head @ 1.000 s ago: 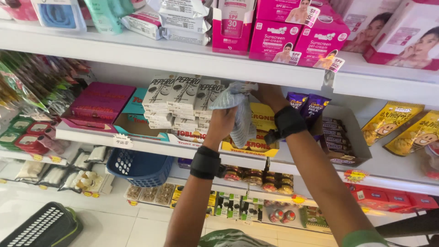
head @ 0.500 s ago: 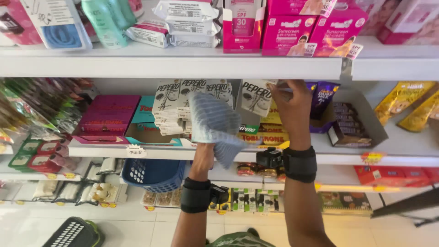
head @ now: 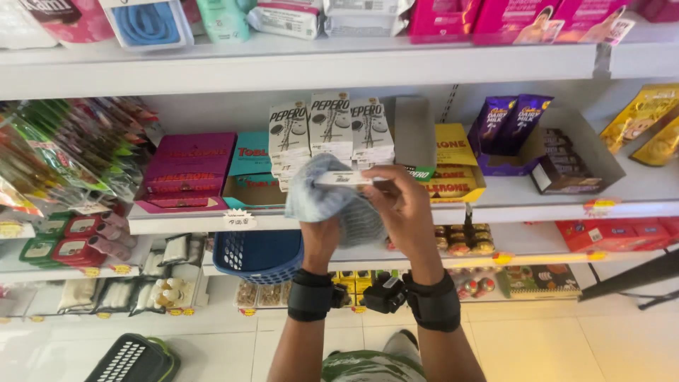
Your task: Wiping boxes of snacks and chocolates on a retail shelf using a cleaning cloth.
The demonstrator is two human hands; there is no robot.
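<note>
Slim box (head: 342, 178): white, flat, seen edge-on, held level in front of the middle shelf, between the two hands and just near of the stacked boxes.

Cloth (head: 327, 199): grey-blue, bunched, wrapped under and around the slim box, touching it.

Left hand (head: 320, 237): fingers closed on the cloth from below; black wrist band.

Right hand (head: 403, 209): fingers pinched on the right end of the slim box; black wrist band with a small device fixed to it.

Stacked boxes (head: 329, 131): white with dark sticks printed, three upright at the front over flat ones, on the middle shelf (head: 537, 192), just behind the hands.

Left of these: a teal carton (head: 247, 159), then magenta flat boxes (head: 187, 170), then hanging packets (head: 71, 152) at far left.

Right of these: a grey upright divider (head: 414, 134), a yellow display tray (head: 456, 166), purple bars (head: 509, 124), and a grey tray of dark bars (head: 573, 159).

Below, on the lower shelf: a blue basket (head: 258, 255).

Near left, on the floor: a black-and-green shopping basket (head: 134, 361).
</note>
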